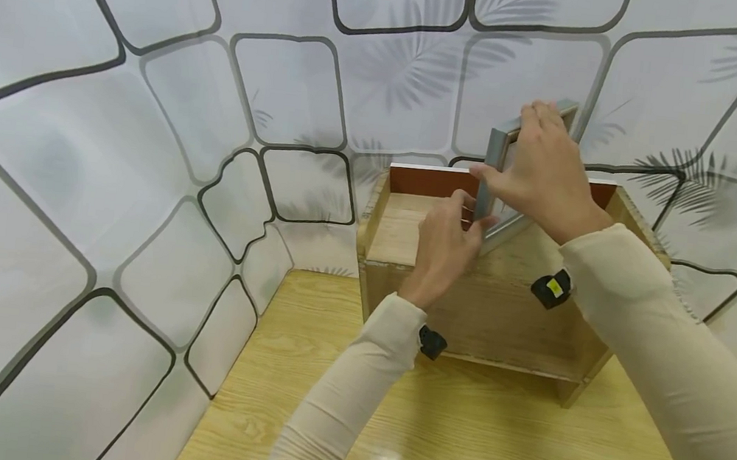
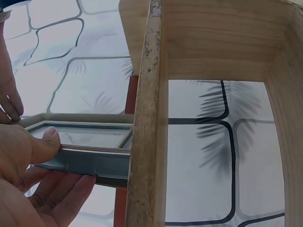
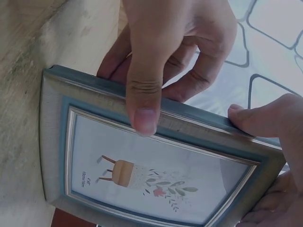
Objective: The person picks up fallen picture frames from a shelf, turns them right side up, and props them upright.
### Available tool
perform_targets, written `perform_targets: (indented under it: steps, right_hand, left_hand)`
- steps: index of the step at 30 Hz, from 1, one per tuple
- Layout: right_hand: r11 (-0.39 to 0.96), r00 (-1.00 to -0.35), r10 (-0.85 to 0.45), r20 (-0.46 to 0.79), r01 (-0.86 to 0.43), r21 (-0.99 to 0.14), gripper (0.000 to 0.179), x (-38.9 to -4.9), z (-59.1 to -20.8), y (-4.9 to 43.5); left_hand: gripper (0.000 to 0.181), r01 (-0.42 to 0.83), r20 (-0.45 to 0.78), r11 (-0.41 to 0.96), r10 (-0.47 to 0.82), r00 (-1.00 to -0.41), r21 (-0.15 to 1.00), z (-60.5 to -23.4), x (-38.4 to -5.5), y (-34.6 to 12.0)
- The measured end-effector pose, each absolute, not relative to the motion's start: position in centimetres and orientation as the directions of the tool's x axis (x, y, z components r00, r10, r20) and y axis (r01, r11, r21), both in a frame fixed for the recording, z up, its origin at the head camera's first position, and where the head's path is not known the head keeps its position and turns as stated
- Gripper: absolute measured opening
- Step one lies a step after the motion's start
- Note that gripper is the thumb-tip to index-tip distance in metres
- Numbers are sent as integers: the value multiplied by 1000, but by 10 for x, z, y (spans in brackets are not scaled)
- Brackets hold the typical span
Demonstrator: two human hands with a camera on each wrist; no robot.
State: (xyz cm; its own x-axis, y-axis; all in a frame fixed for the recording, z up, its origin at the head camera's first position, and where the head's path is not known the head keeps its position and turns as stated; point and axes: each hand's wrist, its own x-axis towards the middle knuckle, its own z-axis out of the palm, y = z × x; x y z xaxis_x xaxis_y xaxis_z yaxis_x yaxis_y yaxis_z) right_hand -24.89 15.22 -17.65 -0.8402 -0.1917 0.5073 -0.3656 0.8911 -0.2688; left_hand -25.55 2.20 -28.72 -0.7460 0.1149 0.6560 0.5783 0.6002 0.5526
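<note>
A grey-blue picture frame [image 1: 498,148] is held tilted over the top of an open wooden shelf box [image 1: 494,312]. The frame [image 3: 142,179] shows a drawing of a plant pot on legs. My right hand [image 1: 537,168] grips its upper side, thumb [image 3: 144,99] on the front and fingers behind. My left hand [image 1: 449,239] pinches the frame's lower edge [image 2: 90,161], with the thumb [image 2: 45,144] on top and fingers under it, beside the box's wooden wall [image 2: 147,118]. The back of the frame is hidden.
The box stands on a light wooden table [image 1: 456,431], pushed into a corner. Patterned white walls [image 1: 152,128] close in on the left and behind. A red-brown panel [image 1: 426,181] lines the box's back edge.
</note>
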Motion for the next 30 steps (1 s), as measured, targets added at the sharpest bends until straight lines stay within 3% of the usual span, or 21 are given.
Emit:
perform_targets:
  steps: [6, 15, 24, 30]
  right_hand:
    - [877, -855, -203, 477, -375, -300, 102, -250, -174, 158]
    - [850, -798, -263, 542, -458, -261, 95, -251, -176, 173]
    - [809, -765, -327, 555, -530, -253, 96, -251, -177, 187]
    - [786, -757, -354, 549, -559, -265, 96, -254, -177, 193]
  left_hand:
    - [28, 613, 679, 576, 131, -723, 541, -289, -254, 23]
    - [24, 652, 678, 538, 186, -711, 535, -292, -252, 11]
    - [26, 632, 592, 535, 274, -758, 561, -299, -255, 9]
    - [24, 635, 590, 504, 273, -760, 586, -302, -256, 13]
